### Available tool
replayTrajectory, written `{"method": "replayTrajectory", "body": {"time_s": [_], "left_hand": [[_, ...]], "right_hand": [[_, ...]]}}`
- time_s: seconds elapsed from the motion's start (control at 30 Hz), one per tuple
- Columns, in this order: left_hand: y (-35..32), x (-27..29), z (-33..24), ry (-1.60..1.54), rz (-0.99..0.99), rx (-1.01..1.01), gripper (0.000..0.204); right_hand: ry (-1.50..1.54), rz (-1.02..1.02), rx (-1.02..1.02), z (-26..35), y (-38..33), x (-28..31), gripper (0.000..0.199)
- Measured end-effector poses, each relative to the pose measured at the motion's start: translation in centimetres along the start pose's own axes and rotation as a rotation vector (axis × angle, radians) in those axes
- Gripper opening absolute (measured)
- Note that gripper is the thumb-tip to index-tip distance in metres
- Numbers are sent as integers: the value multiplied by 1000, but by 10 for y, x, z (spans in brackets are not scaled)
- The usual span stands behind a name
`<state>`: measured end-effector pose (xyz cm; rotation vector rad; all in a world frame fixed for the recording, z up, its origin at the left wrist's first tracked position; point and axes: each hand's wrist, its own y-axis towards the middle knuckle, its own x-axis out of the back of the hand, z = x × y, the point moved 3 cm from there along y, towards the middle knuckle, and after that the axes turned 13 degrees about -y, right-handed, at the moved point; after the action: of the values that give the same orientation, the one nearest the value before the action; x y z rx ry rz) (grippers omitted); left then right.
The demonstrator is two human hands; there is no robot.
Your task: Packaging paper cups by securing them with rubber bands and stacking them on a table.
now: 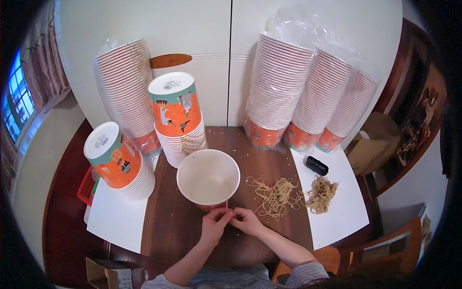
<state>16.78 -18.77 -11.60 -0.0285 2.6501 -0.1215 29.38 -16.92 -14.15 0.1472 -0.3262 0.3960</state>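
A large paper bucket (pixel 208 168), white inside, stands open-side up at the middle of the table. At its near rim, a thin piece of string (pixel 227 203) comes down to my fingertips. My left hand (pixel 216 224) pinches the string with thumb and fingers. Close against it, my right hand (pixel 247 221) is closed in a pinch at the same spot; the fingertips hide most of what lies between them. To the right are a loose tangle of tan strings (pixel 277 195) and a second string bundle (pixel 322 194).
Upside-down orange-and-green bucket stacks (pixel 177 115) (pixel 115 159) stand at the left. Plastic-wrapped bucket stacks (pixel 281 82) (pixel 122 86) lean against the back wall. A black oblong object (pixel 317 165) lies on the right white panel (pixel 337 216). Small crumbs dot the brown tabletop (pixel 168 216).
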Motion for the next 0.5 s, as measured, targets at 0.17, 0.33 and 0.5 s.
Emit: {"method": "replayTrajectory", "body": {"time_s": [0.17,0.33,0.5], "left_hand": [[-7,6,-1,64,-57,-54,12],[-13,13,-2,184,-55,-74,10],[-13,13,0,177,-54,-138,9]], "right_hand": [[-29,-93,112,11,-5,-7,8],[-143,-165,152,21,-7,-6,8],[-208,-189,212,31,-10,-5,8]]}}
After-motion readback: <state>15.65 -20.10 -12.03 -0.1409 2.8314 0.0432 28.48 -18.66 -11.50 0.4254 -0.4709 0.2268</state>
